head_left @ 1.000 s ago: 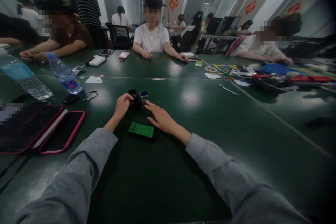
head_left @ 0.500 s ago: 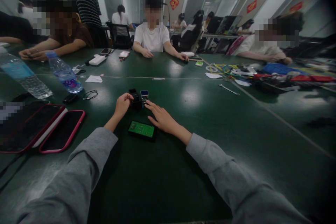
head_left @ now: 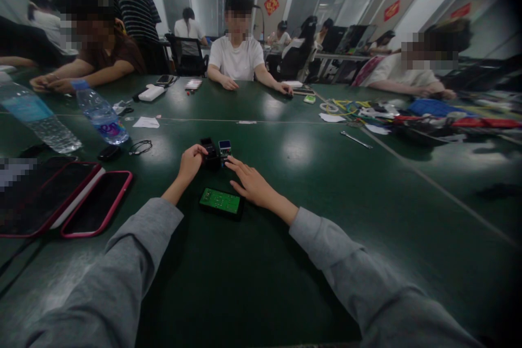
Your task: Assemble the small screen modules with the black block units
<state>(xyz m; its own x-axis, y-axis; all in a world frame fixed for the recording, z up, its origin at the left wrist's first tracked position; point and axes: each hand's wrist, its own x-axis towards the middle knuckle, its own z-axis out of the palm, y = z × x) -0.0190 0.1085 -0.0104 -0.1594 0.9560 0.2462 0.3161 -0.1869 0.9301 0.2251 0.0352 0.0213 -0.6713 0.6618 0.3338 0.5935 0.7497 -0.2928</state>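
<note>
Nothing much is moving since the earlier look; both hands are staying put. The left hand (head_left: 191, 164) is pinching the black box (head_left: 211, 159) beside the little screen (head_left: 224, 145). The right hand (head_left: 253, 184) is touching that screen, fingers open. The green board (head_left: 221, 201) is lying nearer on the desk (head_left: 285, 272)
</note>
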